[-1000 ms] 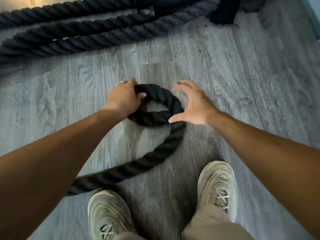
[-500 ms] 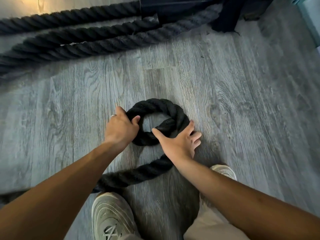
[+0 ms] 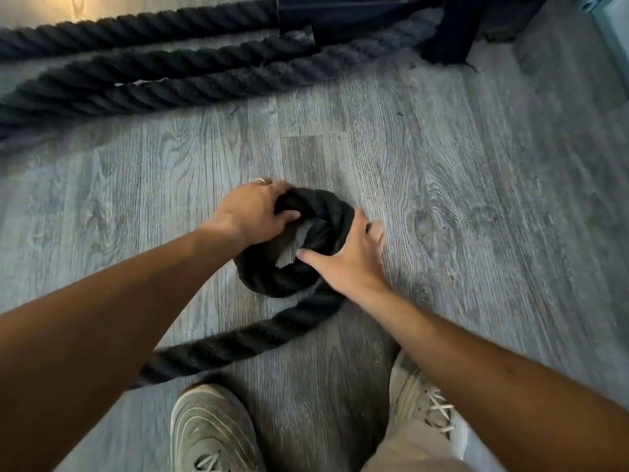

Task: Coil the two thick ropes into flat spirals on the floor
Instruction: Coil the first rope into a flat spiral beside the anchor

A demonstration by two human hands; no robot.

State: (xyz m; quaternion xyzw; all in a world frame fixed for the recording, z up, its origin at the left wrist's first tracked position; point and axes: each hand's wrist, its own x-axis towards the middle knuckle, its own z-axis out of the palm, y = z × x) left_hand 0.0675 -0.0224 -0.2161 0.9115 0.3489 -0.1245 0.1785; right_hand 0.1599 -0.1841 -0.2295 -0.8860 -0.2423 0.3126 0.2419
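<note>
- Gripping the far left of a small loop of black rope (image 3: 272, 277), the left hand (image 3: 253, 212) has its fingers curled over the strand and its thumb tucked inside the ring; a ring (image 3: 261, 180) shows on one finger
- Pressed against the right side of the same loop, the right hand (image 3: 350, 260) lies spread, palm down, thumb stretched toward the loop's middle and fingers wrapped over the outer edge, holding the rope rather than lifting it
- One tight turn of the rope lies on the grey wood-grain floor (image 3: 476, 199), just ahead of the person's feet, its strands crossing under the right hand
- From the loop a tail of the same rope runs toward the camera and off to the left, passing under the left forearm
- More thick dark rope (image 3: 153, 73) lies in several long runs across the top of the view, well apart from the loop
- A dark frame (image 3: 446, 39) stands on the floor at the far end, over those runs
- Two pale laced shoes, left (image 3: 211, 430) and right (image 3: 425, 403), sit at the bottom edge, the right one partly hidden by the forearm
</note>
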